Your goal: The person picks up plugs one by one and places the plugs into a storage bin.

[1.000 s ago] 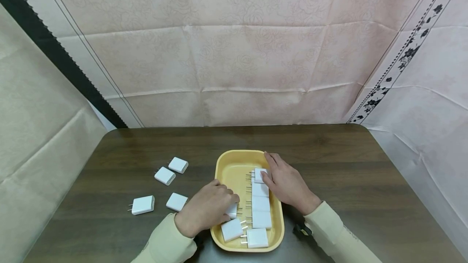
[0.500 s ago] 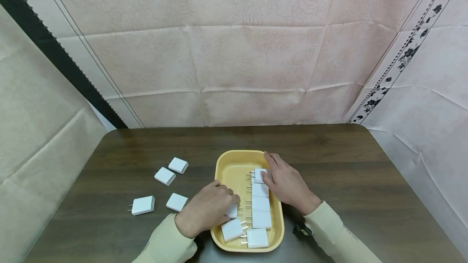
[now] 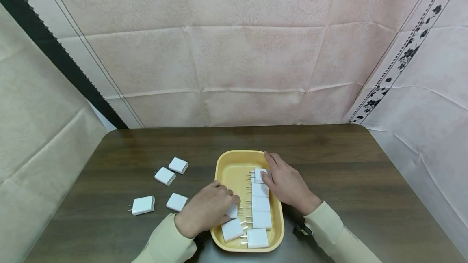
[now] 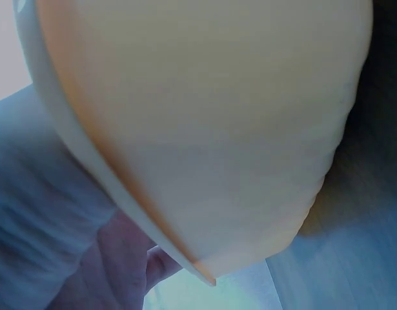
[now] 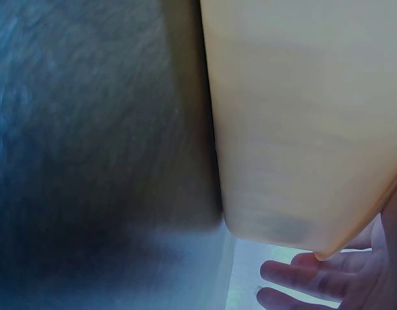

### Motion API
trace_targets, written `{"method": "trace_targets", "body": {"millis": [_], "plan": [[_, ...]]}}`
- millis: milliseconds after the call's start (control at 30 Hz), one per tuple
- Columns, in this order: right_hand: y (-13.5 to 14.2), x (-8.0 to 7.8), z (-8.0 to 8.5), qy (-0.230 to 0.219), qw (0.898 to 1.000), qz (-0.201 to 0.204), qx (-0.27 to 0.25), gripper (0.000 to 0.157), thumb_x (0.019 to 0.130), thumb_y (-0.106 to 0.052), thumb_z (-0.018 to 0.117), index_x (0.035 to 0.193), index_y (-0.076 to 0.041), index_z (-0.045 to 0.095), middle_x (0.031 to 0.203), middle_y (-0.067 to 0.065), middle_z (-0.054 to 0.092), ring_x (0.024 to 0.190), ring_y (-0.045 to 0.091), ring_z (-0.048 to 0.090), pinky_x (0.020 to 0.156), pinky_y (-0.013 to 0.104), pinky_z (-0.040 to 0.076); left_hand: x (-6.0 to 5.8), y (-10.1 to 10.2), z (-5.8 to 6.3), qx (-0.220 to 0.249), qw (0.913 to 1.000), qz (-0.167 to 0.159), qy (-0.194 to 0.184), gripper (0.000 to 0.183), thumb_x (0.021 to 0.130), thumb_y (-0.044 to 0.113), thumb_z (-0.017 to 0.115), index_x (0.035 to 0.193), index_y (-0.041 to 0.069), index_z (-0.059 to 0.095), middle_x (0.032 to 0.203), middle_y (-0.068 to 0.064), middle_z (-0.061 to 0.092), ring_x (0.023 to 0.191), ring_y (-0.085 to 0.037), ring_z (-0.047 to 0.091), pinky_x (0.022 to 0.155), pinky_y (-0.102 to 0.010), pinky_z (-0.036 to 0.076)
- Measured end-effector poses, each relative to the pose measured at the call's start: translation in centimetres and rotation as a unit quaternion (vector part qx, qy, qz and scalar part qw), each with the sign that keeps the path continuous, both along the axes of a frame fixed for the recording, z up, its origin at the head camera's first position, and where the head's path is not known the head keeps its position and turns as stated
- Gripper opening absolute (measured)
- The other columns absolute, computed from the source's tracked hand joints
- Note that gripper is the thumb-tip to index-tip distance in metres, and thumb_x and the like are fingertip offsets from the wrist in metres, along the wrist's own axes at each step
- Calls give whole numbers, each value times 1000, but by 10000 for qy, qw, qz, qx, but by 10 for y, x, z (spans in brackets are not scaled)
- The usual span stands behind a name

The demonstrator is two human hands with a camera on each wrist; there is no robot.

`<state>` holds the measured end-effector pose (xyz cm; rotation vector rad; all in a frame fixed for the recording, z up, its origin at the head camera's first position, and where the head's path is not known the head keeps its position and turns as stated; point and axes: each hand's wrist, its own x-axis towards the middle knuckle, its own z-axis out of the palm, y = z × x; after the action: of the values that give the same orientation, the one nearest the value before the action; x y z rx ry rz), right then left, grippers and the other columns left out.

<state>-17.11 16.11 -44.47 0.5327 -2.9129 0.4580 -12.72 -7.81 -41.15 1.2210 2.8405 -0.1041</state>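
Observation:
A yellow tray holds several white wall chargers with metal prongs. Most stand in a column along its right side, prongs facing left, such as this charger. At the tray's left side my left hand pinches a charger, its fingers curled over it and mostly hiding it. Just below sits a tilted charger. My right hand rests at the upper right rim, fingers extended, with its thumb touching the top charger. In both wrist views the tray's outer wall fills much of the picture.
Left of the tray, several loose chargers lie on the dark wooden table: an upper pair, one farther left and one beside my left hand. Pale patterned cloth hangs behind and at both sides.

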Motion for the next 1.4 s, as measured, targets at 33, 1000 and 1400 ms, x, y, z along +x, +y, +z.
{"method": "trace_targets", "body": {"millis": [33,1000,1400], "plan": [[0,0,0,1,10000,0,-4,65,101,-35,58,152,1,41,146,17,52,123,29,62,100,47,53,0,0,0,-3,10000,-4,-6,29,80,41,84,103,25,76,91,10,74,84,-8,64,88,-31,48],[0,0,1,75,9999,3,-74,63,101,-33,57,151,2,42,144,17,53,120,27,63,99,46,53,5,-9,1,267,9993,-94,-259,22,86,28,80,107,23,76,98,8,76,81,-4,64,98,-35,51],[1,0,1,118,9999,12,-103,62,101,-32,57,151,2,43,144,17,54,120,28,63,99,46,54,3,-16,6,524,9983,-226,127,22,90,29,76,110,22,76,107,8,75,103,-10,67,99,-34,50]]}}
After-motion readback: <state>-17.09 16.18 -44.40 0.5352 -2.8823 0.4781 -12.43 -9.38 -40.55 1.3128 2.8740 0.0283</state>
